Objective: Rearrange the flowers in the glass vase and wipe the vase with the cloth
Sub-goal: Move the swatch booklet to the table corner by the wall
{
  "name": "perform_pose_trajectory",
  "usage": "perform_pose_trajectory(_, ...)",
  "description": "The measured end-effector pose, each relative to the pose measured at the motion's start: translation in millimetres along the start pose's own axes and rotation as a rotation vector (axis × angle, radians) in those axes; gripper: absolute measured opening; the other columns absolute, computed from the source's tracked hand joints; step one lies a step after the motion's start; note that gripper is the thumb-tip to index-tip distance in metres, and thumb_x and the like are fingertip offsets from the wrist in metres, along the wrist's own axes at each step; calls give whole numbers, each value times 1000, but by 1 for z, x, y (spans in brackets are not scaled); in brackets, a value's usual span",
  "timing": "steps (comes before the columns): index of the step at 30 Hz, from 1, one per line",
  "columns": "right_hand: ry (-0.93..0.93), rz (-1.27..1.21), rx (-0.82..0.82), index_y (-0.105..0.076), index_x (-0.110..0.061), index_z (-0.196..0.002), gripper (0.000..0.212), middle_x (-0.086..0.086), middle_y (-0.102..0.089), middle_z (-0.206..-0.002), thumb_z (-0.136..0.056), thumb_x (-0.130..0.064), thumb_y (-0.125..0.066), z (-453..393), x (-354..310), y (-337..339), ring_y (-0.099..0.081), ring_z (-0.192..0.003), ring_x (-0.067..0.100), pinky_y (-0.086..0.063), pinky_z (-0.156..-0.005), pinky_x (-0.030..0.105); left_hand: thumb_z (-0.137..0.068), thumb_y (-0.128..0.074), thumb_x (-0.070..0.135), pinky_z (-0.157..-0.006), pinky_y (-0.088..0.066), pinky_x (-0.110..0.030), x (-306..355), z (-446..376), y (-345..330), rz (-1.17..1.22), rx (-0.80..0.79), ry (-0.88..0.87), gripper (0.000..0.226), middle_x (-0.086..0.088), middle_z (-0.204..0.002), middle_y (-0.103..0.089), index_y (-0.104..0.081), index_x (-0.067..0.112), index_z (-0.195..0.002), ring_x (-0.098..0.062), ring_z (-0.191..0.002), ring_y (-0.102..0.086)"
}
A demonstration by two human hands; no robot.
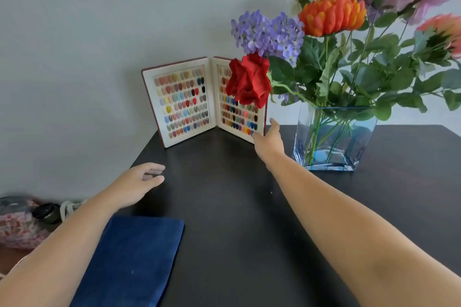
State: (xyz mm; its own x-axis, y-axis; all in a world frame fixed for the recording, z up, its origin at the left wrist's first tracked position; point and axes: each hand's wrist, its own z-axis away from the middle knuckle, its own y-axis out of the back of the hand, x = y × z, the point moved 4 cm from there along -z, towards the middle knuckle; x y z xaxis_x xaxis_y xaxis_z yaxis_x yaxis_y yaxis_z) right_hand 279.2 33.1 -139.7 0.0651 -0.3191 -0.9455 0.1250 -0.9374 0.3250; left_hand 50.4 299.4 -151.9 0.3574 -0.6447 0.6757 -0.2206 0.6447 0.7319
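Observation:
A square glass vase (334,139) with a blue tint stands on the dark table (237,194) at the right. Several flowers fill it: a red rose (249,81) leaning out to the left, a purple hydrangea (268,33), an orange bloom (333,15), a cream one and pink and lilac ones behind. A folded dark blue cloth (132,259) lies at the table's near left. My right hand (270,141) reaches forward just left of the vase, below the rose, fingers apart and holding nothing. My left hand (139,182) hovers open over the table's left edge.
An open swatch book (184,99) of coloured nail tips stands upright at the back of the table against the grey wall. Beyond the table's left edge sit a floral bag (15,224) and a dark-capped bottle (47,212).

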Motion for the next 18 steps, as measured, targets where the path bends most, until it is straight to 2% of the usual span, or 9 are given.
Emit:
perform_pose_trajectory(2,35,-7,-59,-26,-30,-141,58,3,-49,-136,-90,-20,-52,16,0,-1,-59,-104,23,-55,-78,35,-95,-57,32,-96,-40,-29,3,16,-2,-33,-14,-30,24,17,-119,-62,-58,40,-117,-5,-114,-54)
perform_pose_trajectory(3,42,-5,-88,-30,-31,-139,55,1,-49,-135,-90,-20,-52,26,0,-1,-60,-97,19,-56,-72,32,-95,-56,33,-96,-40,-29,4,24,-4,-47,-15,-44,24,19,-118,-62,-59,40,-117,-2,-112,-54)
perform_pose_trajectory(5,55,-3,-158,-39,-32,-134,47,-2,-49,-133,-90,-21,-53,44,0,-1,-57,-82,9,-47,-56,20,-95,-56,35,-95,-40,-27,6,39,-6,-70,-12,-73,23,22,-115,-63,-59,43,-116,3,-110,-54)
perform_pose_trajectory(6,63,-11,-198,-43,-34,-129,42,-3,-50,-132,-90,-22,-54,53,0,-1,-55,-82,6,-41,-54,17,-94,-56,36,-94,-40,-26,5,47,-7,-82,-4,-83,23,23,-114,-63,-59,45,-115,5,-109,-54)
perform_pose_trajectory(10,145,-19,-299,-51,-39,-115,33,-5,-52,-127,-89,-20,-56,91,-3,1,-49,-107,9,-38,-64,15,-95,-55,37,-95,-39,-25,4,74,-11,-162,54,-125,23,27,-113,-61,-60,43,-116,4,-110,-52)
perform_pose_trajectory(15,302,25,-300,-56,-42,-107,31,-13,-54,-119,-90,-17,-56,130,-11,20,-48,-111,5,-38,-86,21,-95,-54,33,-82,-35,-11,38,93,-30,-155,153,-278,22,28,-111,-60,-61,43,-113,14,-105,-50)
perform_pose_trajectory(18,363,19,-243,-60,-43,-98,30,-12,-57,-115,-90,-15,-56,143,-14,47,-54,-105,5,-45,-87,23,-95,-54,34,-81,-34,-9,73,92,-48,-79,180,-360,20,27,-109,-61,-63,42,-111,15,-105,-50)
